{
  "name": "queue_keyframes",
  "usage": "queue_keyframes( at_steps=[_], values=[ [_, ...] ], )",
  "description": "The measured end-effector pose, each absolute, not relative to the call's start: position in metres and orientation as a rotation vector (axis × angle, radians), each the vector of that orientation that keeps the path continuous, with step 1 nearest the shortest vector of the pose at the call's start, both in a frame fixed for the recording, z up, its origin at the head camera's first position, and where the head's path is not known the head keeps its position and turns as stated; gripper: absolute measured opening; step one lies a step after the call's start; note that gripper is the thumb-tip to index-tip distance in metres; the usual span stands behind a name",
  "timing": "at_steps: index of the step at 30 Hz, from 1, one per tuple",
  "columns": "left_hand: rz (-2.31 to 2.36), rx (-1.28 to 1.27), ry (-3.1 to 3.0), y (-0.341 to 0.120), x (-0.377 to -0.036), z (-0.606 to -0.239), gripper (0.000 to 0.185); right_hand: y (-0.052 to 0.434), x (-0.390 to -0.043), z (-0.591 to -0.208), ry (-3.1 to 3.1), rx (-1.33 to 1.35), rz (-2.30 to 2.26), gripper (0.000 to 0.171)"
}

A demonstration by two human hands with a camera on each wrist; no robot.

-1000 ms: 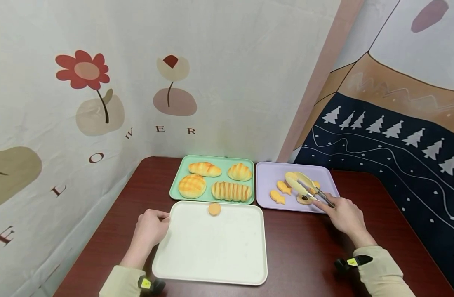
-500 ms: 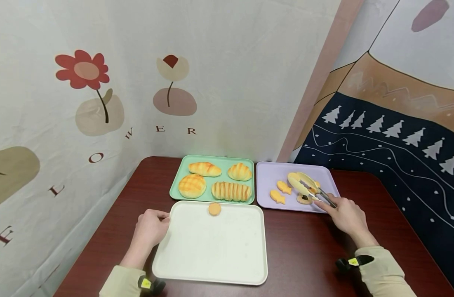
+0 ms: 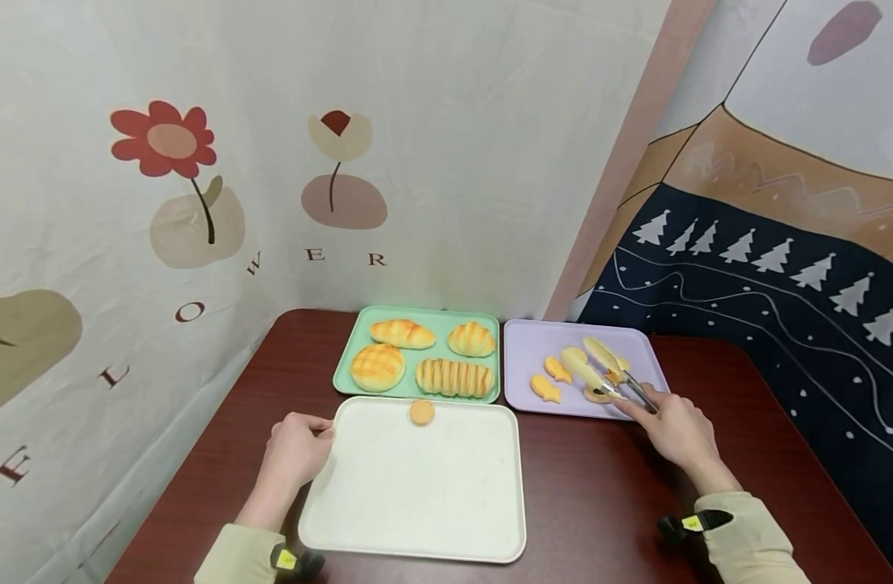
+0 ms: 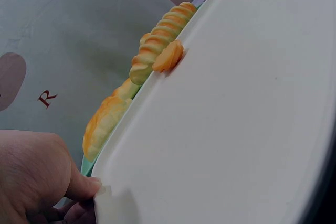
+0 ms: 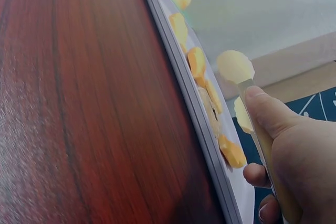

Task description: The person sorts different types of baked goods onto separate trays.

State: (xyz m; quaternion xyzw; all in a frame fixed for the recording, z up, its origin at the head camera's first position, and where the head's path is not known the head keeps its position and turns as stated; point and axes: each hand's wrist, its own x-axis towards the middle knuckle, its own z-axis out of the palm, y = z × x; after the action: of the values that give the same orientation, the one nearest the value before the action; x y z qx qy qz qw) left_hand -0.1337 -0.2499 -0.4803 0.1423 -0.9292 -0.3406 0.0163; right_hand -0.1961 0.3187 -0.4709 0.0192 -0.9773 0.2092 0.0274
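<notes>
My left hand [image 3: 296, 448] pinches the left rim of a large white tray [image 3: 417, 495], thumb on top in the left wrist view. A small round tan biscuit [image 3: 422, 412] lies by that tray's far edge. With my right hand [image 3: 681, 430] I hold a pair of tongs [image 3: 581, 367] with cream-coloured heads over the purple tray [image 3: 522, 345]. The heads stand apart, and nothing is seen between them. Beneath and beside them lie fish-shaped biscuits [image 3: 545, 388] and a round pale biscuit with a dark centre [image 5: 209, 111]. The tongs partly hide several pieces.
Behind the white tray, a green tray [image 3: 346, 369] bears a checkered round bun [image 3: 377, 367], a long ridged bread [image 3: 455, 378], a croissant [image 3: 471, 339] and an oval bread [image 3: 402, 332]. Dark wooden table [image 3: 585, 495] surrounds the trays; a printed cloth [image 3: 453, 203] hangs behind.
The tongs' heads have spread wider apart over the purple tray, and my right hand has shifted slightly. My left hand and the white tray stay in place.
</notes>
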Motion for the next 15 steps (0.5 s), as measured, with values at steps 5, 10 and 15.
queue_keyframes(
  at_steps=[5, 10, 15],
  values=[
    [-1.057, 0.444, -2.889, -0.250, -0.132, -0.481, 0.025, 0.312, -0.194, -0.472, -3.006, 0.066, 0.655, 0.100],
    [-1.057, 0.438, -2.890, -0.250, -0.130, -0.482, 0.025, 0.304, -0.189, -0.472, -2.987, 0.091, 0.638, 0.103],
    [-1.043, 0.434, -2.879, -0.249, -0.132, -0.480, 0.024, 0.294, -0.186, -0.464, -2.958, 0.128, 0.657, 0.101]
  ],
)
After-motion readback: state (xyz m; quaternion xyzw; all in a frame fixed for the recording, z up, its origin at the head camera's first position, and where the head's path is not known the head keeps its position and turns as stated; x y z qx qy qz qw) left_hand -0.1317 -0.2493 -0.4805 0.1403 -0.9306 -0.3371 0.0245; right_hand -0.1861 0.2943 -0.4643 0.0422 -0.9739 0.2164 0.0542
